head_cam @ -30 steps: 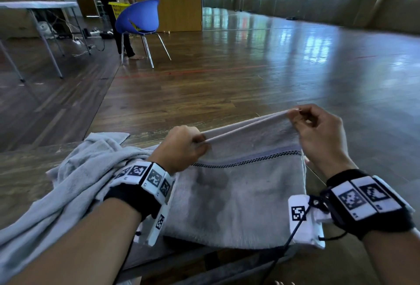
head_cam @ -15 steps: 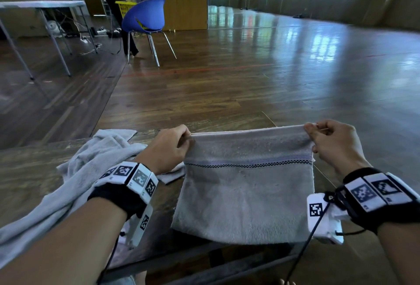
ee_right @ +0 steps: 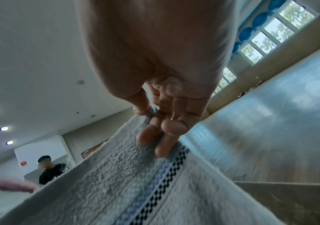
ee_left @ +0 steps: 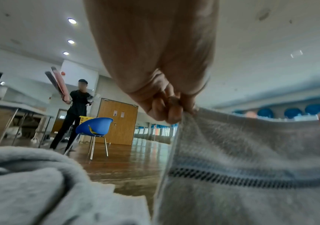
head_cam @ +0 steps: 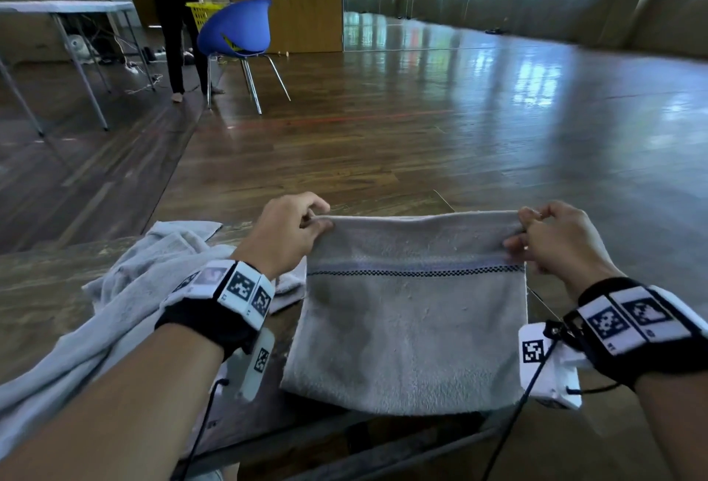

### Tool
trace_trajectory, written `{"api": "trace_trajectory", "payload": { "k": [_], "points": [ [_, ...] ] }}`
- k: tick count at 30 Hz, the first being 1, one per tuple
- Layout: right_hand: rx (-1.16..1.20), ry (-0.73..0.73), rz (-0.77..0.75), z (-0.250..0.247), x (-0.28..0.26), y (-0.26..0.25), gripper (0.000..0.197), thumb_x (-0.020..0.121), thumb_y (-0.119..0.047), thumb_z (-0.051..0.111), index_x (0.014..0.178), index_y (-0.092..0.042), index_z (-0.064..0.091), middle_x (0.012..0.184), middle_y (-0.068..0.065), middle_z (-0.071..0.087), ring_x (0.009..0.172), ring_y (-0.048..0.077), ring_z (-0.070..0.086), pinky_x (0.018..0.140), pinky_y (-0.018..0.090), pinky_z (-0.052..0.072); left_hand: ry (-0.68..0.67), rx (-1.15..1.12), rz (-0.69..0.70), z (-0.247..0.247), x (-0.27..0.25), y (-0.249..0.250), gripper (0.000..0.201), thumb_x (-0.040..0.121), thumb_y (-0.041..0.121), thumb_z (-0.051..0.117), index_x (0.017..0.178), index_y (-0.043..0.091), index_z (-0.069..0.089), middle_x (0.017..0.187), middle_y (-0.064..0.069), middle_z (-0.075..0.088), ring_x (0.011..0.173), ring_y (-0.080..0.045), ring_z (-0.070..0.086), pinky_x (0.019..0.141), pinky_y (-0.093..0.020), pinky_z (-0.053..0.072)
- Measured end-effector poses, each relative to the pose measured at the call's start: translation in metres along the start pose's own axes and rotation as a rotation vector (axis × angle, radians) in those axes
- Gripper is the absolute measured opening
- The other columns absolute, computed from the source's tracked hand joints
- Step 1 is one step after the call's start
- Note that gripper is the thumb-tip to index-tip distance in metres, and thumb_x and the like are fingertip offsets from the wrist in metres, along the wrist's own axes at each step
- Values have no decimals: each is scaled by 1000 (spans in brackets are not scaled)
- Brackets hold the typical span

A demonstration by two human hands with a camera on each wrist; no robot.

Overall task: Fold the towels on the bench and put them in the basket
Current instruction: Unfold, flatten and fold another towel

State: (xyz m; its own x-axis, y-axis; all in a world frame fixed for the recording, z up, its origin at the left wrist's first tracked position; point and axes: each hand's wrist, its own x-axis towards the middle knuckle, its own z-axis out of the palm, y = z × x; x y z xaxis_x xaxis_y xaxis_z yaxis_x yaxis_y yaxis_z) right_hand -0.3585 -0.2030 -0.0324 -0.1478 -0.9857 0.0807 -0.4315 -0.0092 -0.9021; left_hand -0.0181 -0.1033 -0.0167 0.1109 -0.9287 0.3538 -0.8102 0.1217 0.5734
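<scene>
Both hands pinching folded towel's far edge, on the bench.
Left hand (head_cam: pixel 285 237) and right hand (head_cam: pixel 557 243) clamp the far corners of the towel (head_cam: pixel 413 331); it lies on the bench (head_cam: pixel 46 281), crumpled towel (head_cam: pixel 111 312) left; yellow basket (head_cam: pixel 201 15) far behind the blue chair (head_cam: pixel 239 30).

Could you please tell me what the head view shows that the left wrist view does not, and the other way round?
Only the head view shows the right hand whole, pinching the folded towel's far corner, and the bench. Only the left wrist view shows the ceiling lights and the standing person's upper body. Both show the left hand pinching the towel's near corner, the crumpled towel, the blue chair and the yellow basket.
</scene>
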Motion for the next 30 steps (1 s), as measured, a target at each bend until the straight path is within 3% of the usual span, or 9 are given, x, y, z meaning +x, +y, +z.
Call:
{"api": "trace_trajectory", "payload": {
  "k": [3, 5, 7, 11, 16, 21, 24, 27, 30],
  "points": [
    [206, -20, -85, -3, 0, -18, 20, 105, -23, 48, 85, -26, 46, 89, 21, 75, 62, 25, 73, 50, 37, 57, 166, -31, -37, -4, 10, 16, 11, 94, 15, 66, 86, 15, 74, 77, 0, 72, 60, -3, 64, 56, -13, 47],
    [224, 36, -242, -10, -2, -34, 20, 105, -33, 49, 86, -28, 48, 105, 23, 70, 88, 32, 72, 80, 52, 60, 333, -50, -22, -12, 14, 29, 11, 93, 12, 64, 91, 13, 74, 84, 2, 73, 72, -6, 65, 65, -12, 48],
    [385, 99, -386, -17, -10, -47, 15, 103, -36, 51, 89, -30, 51, 99, 4, 71, 97, 20, 71, 95, 46, 56, 469, -117, 48, -22, 14, 41, 13, 90, 10, 62, 94, 15, 73, 82, 8, 70, 72, 4, 61, 63, -8, 45],
    [582, 104, -564, -30, -29, -55, 16, 103, -30, 50, 92, -40, 55, 89, -12, 73, 95, 7, 70, 88, 31, 59, 606, -192, 216, -34, 0, 47, 12, 91, 11, 65, 101, 10, 71, 90, 9, 66, 77, -2, 62, 68, -9, 47],
    [81, 148, -408, -46, -32, -13, 31, 101, -33, 57, 78, -52, 63, 85, -7, 65, 81, 11, 62, 73, 32, 50, 285, -163, 66, -27, -24, 26, 9, 88, 21, 74, 93, 14, 71, 88, 4, 72, 75, -6, 67, 65, -19, 52],
    [60, -321, -174, -55, -43, 43, 18, 89, -35, 61, 72, -31, 68, 64, -6, 65, 72, 20, 58, 72, 40, 51, -319, -233, -156, -19, -39, 11, 16, 94, 18, 65, 91, 3, 65, 76, -7, 63, 70, -18, 55, 68, -29, 42],
    [-41, -444, -171, -63, -47, 58, 21, 80, -40, 62, 72, -21, 67, 59, -5, 55, 61, 12, 50, 62, 24, 45, -658, -249, -280, -13, -44, 9, 14, 96, 15, 62, 87, 5, 60, 81, -16, 52, 77, -27, 45, 68, -36, 39],
    [-76, -513, -107, -69, -46, 64, 35, 81, -41, 64, 81, -6, 66, 65, -1, 61, 62, 12, 55, 62, 27, 47, -789, -235, -347, -6, -48, 6, 9, 95, 15, 63, 92, 7, 62, 84, -12, 60, 84, -27, 56, 81, -44, 51],
    [-101, -552, -60, -70, -42, 65, 31, 88, -33, 66, 86, -2, 67, 68, 4, 64, 64, 19, 58, 66, 34, 49, -814, -328, -465, -1, -48, 2, 8, 95, 14, 63, 92, 6, 62, 73, -5, 69, 74, -30, 67, 66, -33, 58]
  ]
}}
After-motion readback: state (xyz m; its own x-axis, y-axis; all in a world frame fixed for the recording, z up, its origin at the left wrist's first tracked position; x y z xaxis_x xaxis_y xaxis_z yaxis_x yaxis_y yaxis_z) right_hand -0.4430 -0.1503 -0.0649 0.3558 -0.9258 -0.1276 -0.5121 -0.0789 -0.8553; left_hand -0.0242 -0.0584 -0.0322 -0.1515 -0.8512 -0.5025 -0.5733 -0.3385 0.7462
